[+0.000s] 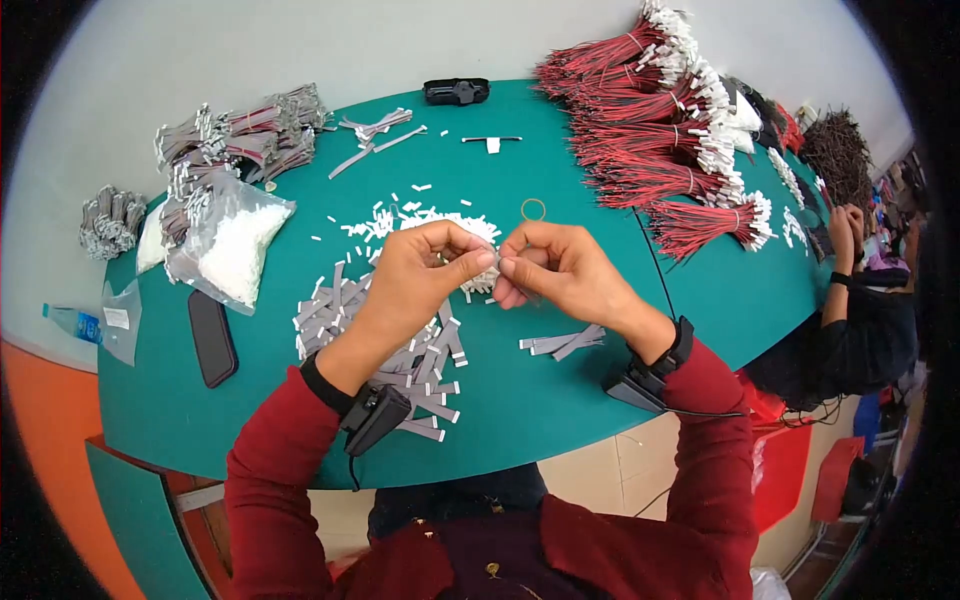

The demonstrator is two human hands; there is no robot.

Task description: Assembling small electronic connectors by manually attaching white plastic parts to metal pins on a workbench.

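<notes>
My left hand (428, 268) and my right hand (565, 268) meet over the middle of the table, both closed in a pinch with fingertips almost touching. A sliver of grey, like a flat ribbon cable, shows under my right fingers; what the left fingertips pinch is hidden. Below and beyond the hands spreads a heap of small white plastic pieces (460, 222). Under my left forearm lies a loose pile of grey ribbon cables (432, 362) with white ends. A few more grey cables (562, 342) lie together by my right wrist.
Bundled red-and-black wires (655, 140) are stacked at the far right, grey cable bundles (245, 135) at the far left. A bag of white pieces (235, 245), a phone (212, 338), a bottle (72, 322) and a rubber band (533, 209) lie about. Another person's arm (838, 270) rests at right.
</notes>
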